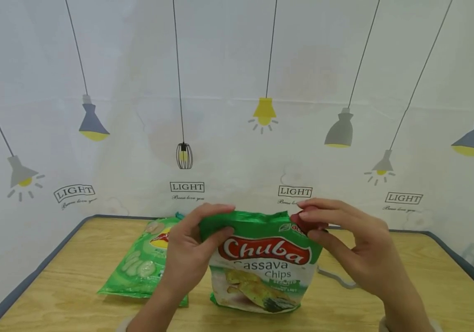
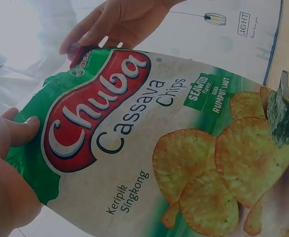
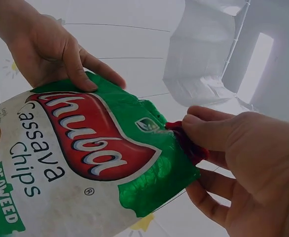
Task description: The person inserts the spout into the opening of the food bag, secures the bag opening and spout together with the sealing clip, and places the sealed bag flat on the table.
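Note:
A green and white bag of cassava chips (image 1: 261,276) stands upright on the table, its top edge raised toward me. My left hand (image 1: 191,244) pinches the bag's upper left corner, thumb on the front and fingers behind. At the opposite top corner, my right hand (image 1: 357,244) holds a small dark red object (image 3: 188,143) between thumb and fingers. That object sits against the bag's top edge, and the fingers partly cover it, so its exact kind cannot be made out. In the left wrist view, the bag's printed front (image 2: 134,133) fills most of the picture.
Another green chip bag (image 1: 137,267) lies to the left, partly behind my left hand, with a small teal piece (image 1: 180,215) at its top. A thin grey bent strip (image 1: 336,276) lies right of the cassava bag. The wooden table (image 1: 427,286) has a dark edge; a lamp-print curtain (image 1: 228,92) hangs behind.

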Available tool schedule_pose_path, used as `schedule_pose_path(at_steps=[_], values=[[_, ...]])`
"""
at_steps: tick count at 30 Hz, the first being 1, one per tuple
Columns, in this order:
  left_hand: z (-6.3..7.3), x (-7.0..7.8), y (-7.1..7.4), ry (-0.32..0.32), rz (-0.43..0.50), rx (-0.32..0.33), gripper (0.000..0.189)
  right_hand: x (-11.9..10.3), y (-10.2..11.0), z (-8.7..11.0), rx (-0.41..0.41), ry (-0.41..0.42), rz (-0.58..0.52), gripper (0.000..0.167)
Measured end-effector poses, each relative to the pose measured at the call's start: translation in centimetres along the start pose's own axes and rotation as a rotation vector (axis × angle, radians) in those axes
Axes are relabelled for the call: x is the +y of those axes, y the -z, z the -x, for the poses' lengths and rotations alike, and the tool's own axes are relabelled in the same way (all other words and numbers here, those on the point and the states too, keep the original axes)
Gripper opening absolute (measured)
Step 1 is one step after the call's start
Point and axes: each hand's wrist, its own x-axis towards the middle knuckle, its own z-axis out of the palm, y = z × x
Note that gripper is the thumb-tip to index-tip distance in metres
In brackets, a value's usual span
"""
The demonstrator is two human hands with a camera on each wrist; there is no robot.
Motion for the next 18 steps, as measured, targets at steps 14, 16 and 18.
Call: schedule_pose_path(at_steps=[14,16,18], values=[[0.0,-0.1,-0.1,-0.029,-0.028,0.023,0.036,1.3,1.4,1.3,-0.06,-0.12,-0.087,0.027],[0.0,-0.1,-0.1,-0.03,-0.037,0.025,0.037,1.4,1.4,1.4,-0.055,-0.151,-0.096,0.027],[0.0,-0.1,0.0,-0.008,-0.039,0.024,0.037,1.6,1.4,1.5,-0.051,-0.165,-0.122,0.029]])
